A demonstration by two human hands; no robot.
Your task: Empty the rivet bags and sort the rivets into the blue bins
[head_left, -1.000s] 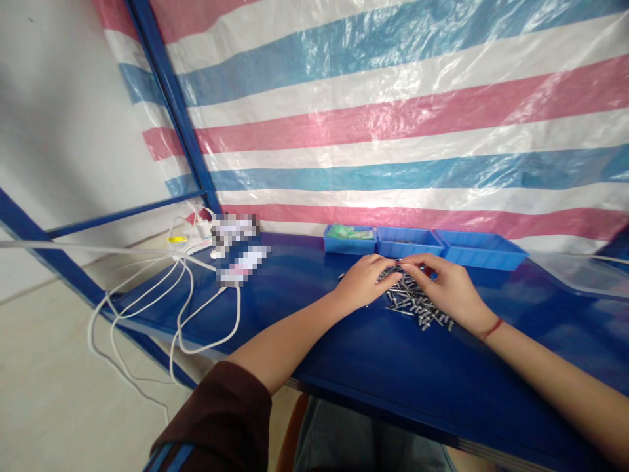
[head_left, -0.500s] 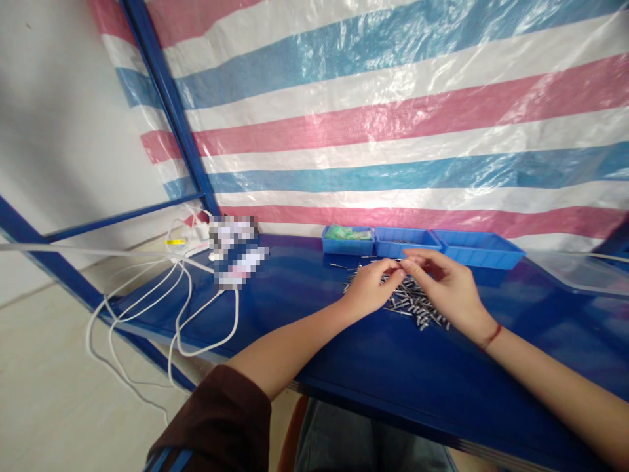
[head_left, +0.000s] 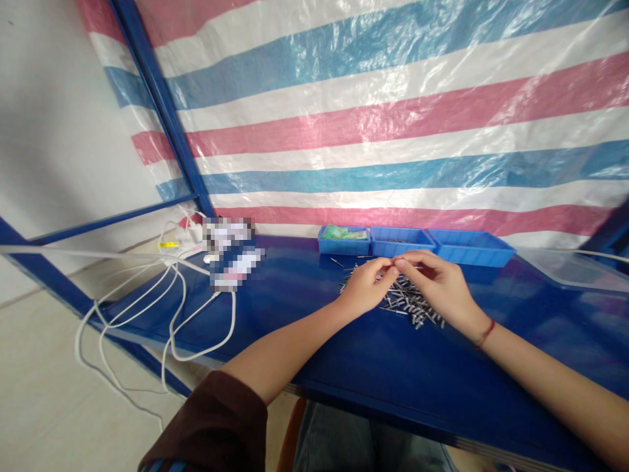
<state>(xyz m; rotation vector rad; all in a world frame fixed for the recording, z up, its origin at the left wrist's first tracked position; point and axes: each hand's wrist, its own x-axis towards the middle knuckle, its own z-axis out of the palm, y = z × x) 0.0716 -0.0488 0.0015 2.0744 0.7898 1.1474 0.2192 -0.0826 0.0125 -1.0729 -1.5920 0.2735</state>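
Note:
Over a heap of silvery metal rivets [head_left: 407, 303] on the blue table, my two hands meet at the fingertips. My left hand [head_left: 366, 285] is closed in a pinch, its thumb against the index finger. From the other side, my right hand [head_left: 439, 285] pinches at the same spot, a red string round its wrist. Whatever lies between the fingertips is hidden or too small to name. Several rivets stick out from the heap's edges, and a few lie apart at its far left.
Behind the heap stand three blue bins: the left bin [head_left: 344, 247] holds green packets, the middle bin [head_left: 400, 244] some small pieces, beside the right bin [head_left: 466, 249]. White cables [head_left: 181, 314] loop over the table's left end. A clear plastic sheet [head_left: 570, 269] lies at right.
The view has shifted slightly, so the whole scene sits a little differently. Both hands stay together at the fingertips over the heap, with only a small shift of the fingers.

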